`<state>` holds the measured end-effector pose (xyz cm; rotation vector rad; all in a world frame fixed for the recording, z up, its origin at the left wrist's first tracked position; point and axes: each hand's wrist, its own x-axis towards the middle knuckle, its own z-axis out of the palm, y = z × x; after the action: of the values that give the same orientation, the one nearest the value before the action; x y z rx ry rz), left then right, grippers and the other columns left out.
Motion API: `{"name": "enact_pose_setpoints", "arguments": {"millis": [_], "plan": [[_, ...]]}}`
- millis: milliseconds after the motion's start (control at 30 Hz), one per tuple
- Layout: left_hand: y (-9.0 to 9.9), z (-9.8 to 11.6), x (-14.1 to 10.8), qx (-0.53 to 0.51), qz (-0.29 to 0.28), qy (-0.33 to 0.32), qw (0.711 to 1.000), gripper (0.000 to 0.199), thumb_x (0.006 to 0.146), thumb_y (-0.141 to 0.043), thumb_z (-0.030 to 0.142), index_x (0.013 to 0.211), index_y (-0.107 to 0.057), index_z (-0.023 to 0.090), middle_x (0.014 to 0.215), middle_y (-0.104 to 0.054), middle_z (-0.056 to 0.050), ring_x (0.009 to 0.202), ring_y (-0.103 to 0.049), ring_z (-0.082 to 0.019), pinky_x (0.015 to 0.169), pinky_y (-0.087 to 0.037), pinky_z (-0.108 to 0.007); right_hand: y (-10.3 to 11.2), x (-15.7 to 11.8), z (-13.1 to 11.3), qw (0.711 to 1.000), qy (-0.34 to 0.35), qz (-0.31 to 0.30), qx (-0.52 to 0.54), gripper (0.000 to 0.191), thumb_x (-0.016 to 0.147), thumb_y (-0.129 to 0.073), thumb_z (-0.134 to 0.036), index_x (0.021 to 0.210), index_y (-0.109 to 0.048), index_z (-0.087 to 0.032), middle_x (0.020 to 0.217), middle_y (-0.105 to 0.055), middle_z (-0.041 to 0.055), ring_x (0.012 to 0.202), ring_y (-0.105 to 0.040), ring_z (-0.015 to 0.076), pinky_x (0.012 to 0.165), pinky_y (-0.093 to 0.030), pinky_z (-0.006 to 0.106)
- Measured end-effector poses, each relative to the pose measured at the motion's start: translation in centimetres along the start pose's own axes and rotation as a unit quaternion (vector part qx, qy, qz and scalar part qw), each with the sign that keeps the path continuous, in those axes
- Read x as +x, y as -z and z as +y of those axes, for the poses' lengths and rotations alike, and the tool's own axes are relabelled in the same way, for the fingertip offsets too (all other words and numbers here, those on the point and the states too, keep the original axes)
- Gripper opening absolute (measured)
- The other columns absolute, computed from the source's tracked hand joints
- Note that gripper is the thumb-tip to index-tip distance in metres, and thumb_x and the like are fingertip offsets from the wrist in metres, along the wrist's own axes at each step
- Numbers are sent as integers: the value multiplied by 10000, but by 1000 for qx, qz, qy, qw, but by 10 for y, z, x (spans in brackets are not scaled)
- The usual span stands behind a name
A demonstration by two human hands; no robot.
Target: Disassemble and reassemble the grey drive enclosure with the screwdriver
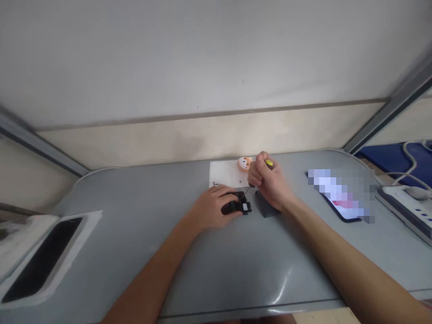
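Note:
My left hand is closed around a small black device with a white label, holding it down on the grey table. My right hand grips a screwdriver with a dark handle and a yellow end. Its thin shaft slants down to the left, and the tip meets the device's upper edge; the exact contact point is too small to make out. A flat dark panel lies under and beside my right wrist. Several tiny dark screws rest on a white sheet behind my left hand.
An orange and white animal-faced object sits on the sheet's far side. To the right are a lit phone and a white power strip with cables. A black flat object lies on white paper at left. A wall bounds the back.

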<state>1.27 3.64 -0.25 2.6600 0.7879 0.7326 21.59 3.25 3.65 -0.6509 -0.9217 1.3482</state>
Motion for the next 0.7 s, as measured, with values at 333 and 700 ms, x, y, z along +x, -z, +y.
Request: {"name": "enact_pose_setpoints", "arguments": {"millis": [333, 700], "plan": [[0, -1, 1, -2, 8, 6, 1000, 205, 874, -760, 375, 989, -694, 219, 1145, -737, -74, 1080, -687, -253, 989, -542, -423, 6, 2, 0, 998, -27, -22, 49, 375, 843, -792, -503, 812, -536, -231, 881, -570, 7, 751, -555, 137, 650, -446, 289], [-1, -2, 0, -2, 8, -4, 1000, 220, 896, -747, 405, 1016, -731, 222, 1177, -731, -75, 1079, -686, -247, 993, -537, -427, 4, 5, 0, 996, -38, -2, 75, 320, 907, -678, -552, 963, -641, -239, 845, -538, 10, 706, -505, 132, 660, -444, 299]]}}
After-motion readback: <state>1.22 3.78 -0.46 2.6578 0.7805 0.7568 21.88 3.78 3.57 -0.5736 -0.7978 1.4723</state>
